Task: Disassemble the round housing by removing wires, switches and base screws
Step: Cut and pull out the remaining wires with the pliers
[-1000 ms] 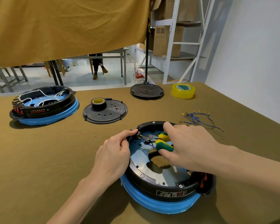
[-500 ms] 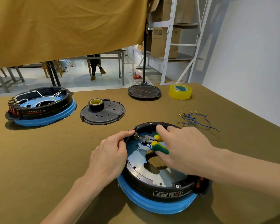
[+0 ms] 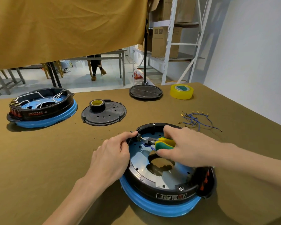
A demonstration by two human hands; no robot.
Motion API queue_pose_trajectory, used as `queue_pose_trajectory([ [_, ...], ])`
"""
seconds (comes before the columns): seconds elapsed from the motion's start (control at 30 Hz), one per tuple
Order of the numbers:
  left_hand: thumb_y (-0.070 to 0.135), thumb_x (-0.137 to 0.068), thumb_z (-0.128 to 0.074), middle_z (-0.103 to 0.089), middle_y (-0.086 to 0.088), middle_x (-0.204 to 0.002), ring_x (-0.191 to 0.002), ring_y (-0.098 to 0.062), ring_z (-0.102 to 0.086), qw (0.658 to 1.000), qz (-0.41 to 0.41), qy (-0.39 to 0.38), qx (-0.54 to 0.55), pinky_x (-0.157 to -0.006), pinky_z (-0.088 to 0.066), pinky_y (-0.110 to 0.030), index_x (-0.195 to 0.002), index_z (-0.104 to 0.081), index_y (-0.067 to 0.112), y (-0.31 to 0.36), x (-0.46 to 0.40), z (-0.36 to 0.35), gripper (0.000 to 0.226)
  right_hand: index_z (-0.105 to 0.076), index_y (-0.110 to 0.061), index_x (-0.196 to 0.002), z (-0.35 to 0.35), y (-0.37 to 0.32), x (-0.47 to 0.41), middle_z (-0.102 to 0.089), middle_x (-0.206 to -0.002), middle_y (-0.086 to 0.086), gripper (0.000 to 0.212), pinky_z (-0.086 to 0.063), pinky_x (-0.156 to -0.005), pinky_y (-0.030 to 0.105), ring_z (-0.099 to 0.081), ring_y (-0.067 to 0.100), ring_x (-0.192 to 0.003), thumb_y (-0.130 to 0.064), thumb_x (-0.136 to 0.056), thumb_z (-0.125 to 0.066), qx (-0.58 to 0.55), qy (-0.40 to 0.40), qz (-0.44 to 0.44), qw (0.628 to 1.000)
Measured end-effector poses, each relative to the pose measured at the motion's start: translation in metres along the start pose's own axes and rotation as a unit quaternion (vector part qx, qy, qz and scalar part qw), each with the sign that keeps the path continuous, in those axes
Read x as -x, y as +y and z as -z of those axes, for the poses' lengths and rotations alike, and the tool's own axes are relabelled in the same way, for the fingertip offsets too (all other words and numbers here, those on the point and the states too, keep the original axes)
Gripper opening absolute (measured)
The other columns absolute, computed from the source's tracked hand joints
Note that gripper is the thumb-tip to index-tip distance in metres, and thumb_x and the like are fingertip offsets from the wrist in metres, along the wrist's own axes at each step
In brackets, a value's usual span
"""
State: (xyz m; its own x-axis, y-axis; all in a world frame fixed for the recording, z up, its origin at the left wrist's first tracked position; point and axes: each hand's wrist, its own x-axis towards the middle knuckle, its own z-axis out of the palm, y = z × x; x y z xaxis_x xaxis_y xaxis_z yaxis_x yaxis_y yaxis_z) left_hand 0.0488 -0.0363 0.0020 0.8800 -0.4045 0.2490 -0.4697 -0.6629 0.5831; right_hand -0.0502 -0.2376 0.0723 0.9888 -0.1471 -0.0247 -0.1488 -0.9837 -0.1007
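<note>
housing (image 3: pixel 161 181) label unreadable | left hand (image 3: pixel 110 158) pinches rim | right hand (image 3: pixel 185 148) grips pliers (image 3: pixel 161 142)

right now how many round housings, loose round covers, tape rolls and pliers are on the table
round housings: 2, one near, one far left
loose round covers: 2, and
tape rolls: 2, black and yellow
pliers: 1, in the right hand
total: 7
</note>
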Motion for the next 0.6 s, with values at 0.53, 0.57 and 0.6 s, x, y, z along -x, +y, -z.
queue_pose_trajectory([
  [0.53,0.03,-0.106,-0.032,-0.057,0.029,-0.111,-0.074,0.012,-0.051,1.0,-0.007,0.0,-0.013,-0.064,-0.051,-0.019,-0.137,-0.049,0.06,0.001,0.0,0.002,0.046,-0.047,-0.026,-0.098,0.011,0.008,-0.007,-0.058,-0.088,-0.005,0.05,-0.039,-0.065,0.036,-0.053,0.016,-0.074,-0.072,-0.085,-0.058,-0.186,-0.097,-0.062,0.976],
  [0.57,0.03,-0.106,-0.032,-0.058,0.029,-0.109,-0.073,0.012,-0.051,1.0,-0.006,0.0,-0.012,-0.063,-0.052,-0.02,-0.137,-0.049,0.06,0.001,0.001,0.002,0.046,-0.048,-0.025,-0.1,0.011,0.009,-0.007,-0.057,-0.087,-0.005,0.05,-0.039,-0.064,0.036,-0.053,0.017,-0.074,-0.072,-0.085,-0.057,-0.179,-0.095,-0.057,0.978],
  [0.6,0.03,-0.106,-0.032,-0.058,0.028,-0.108,-0.074,0.011,-0.053,1.0,-0.006,-0.001,-0.012,-0.064,-0.054,-0.023,-0.136,-0.049,0.061,0.002,0.001,0.003,0.046,-0.045,-0.026,-0.104,0.003,0.006,-0.002,-0.054,-0.083,-0.005,0.049,-0.038,-0.06,0.036,-0.052,0.02,-0.072,-0.071,-0.087,-0.055,-0.093,-0.052,-0.035,0.994],
])
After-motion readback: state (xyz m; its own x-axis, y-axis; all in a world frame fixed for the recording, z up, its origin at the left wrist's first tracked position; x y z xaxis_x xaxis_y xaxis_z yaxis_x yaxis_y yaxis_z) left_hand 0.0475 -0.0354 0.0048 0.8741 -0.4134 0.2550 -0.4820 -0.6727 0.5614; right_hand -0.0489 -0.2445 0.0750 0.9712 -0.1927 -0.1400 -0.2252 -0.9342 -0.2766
